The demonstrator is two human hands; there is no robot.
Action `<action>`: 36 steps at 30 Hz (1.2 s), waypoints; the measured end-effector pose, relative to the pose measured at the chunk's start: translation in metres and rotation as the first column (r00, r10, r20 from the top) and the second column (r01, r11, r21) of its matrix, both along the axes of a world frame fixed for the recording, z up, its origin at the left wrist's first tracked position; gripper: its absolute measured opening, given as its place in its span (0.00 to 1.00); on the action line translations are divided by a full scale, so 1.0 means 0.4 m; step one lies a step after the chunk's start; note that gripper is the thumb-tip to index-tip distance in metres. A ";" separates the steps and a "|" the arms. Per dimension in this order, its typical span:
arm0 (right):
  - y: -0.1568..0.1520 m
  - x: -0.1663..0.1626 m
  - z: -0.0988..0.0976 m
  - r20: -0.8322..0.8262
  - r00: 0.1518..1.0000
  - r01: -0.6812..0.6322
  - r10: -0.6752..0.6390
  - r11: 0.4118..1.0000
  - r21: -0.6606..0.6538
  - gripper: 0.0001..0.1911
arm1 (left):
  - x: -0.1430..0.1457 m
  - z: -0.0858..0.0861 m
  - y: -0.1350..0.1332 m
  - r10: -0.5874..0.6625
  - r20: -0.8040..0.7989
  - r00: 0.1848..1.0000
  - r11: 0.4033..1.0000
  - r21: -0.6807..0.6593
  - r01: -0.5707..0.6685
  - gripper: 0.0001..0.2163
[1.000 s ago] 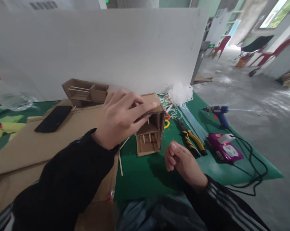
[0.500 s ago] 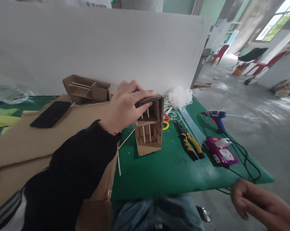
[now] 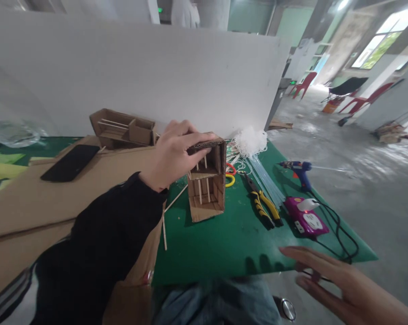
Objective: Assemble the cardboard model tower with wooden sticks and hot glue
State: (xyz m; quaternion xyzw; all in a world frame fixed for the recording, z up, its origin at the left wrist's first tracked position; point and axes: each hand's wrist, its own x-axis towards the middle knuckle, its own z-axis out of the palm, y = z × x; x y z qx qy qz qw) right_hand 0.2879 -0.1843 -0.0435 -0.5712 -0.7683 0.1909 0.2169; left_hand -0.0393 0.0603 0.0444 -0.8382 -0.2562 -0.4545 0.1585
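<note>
My left hand (image 3: 178,153) grips the top of a small cardboard box (image 3: 207,212) with two compartments, standing upright on the green tabletop. Thin wooden sticks run inside both compartments. Fingers and thumb pinch the box's upper panel, and the hand hides its upper left side. Over the table's front right edge, my right hand (image 3: 329,280) hovers with fingers stretched out and apart, holding nothing. Closest to it are a purple power socket (image 3: 307,219) and its black cable. Yellow-and-black pliers (image 3: 263,203) lie between the socket and the box.
A blue glue gun (image 3: 300,171) rests at the right edge, near clear glue sticks (image 3: 266,183) and a white string bundle (image 3: 249,141). Scissors (image 3: 229,180) lie behind the box. Leftward are cardboard sheets (image 3: 122,171), a black phone (image 3: 70,162) and another cardboard piece (image 3: 141,131). A white panel (image 3: 139,67) stands behind.
My right hand has moved left toward the table, its fingers uncurling and spreading. My left hand keeps its hold on the cardboard box. The view has shifted slightly.
</note>
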 end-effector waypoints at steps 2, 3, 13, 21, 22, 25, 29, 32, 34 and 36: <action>0.084 -0.073 0.037 0.039 0.994 -0.099 0.101 0.994 -0.052 0.21 | 0.001 -0.002 -0.001 -0.005 0.014 1.000 1.000 -0.003 0.005 0.12; 0.123 -0.109 0.046 0.032 0.992 -0.123 0.123 0.992 -0.015 0.18 | 0.002 -0.003 -0.002 -0.006 0.019 1.000 1.000 -0.008 0.006 0.12; 0.368 -0.312 -0.019 -0.422 0.906 0.023 0.040 0.990 0.142 0.18 | 0.002 -0.011 -0.024 0.002 0.017 1.000 1.000 -0.010 -0.002 0.12; 0.467 -0.334 -0.058 -0.570 0.801 -0.152 0.184 0.983 0.104 0.41 | 0.012 -0.035 -0.038 -0.046 0.195 0.980 0.992 -0.105 0.068 0.08; 0.473 -0.337 -0.066 -0.582 0.794 -0.152 0.177 0.984 0.092 0.42 | 0.011 -0.044 -0.036 -0.055 0.228 0.972 0.987 -0.136 0.088 0.09; 0.483 -0.347 -0.078 -0.616 0.770 -0.132 0.169 0.986 0.105 0.44 | 0.001 -0.072 -0.023 -0.071 0.325 0.943 0.962 -0.229 0.151 0.10; 0.483 -0.356 -0.075 -0.633 0.753 -0.126 0.180 0.983 0.130 0.44 | -0.005 -0.118 0.003 -0.054 0.467 0.882 0.885 -0.386 0.259 0.15; 0.480 -0.353 -0.075 -0.663 0.732 -0.150 0.157 0.986 0.068 0.43 | 0.005 -0.148 0.016 -0.093 0.583 0.807 0.773 -0.469 0.428 0.23; 0.478 -0.346 -0.076 -0.686 0.712 -0.170 0.148 0.985 0.036 0.45 | 0.013 -0.156 0.015 -0.108 0.625 0.773 0.703 -0.502 0.504 0.25; 0.477 -0.335 -0.075 -0.705 0.692 -0.201 0.154 0.979 0.016 0.47 | 0.016 -0.154 0.008 -0.118 0.619 0.777 0.670 -0.528 0.522 0.26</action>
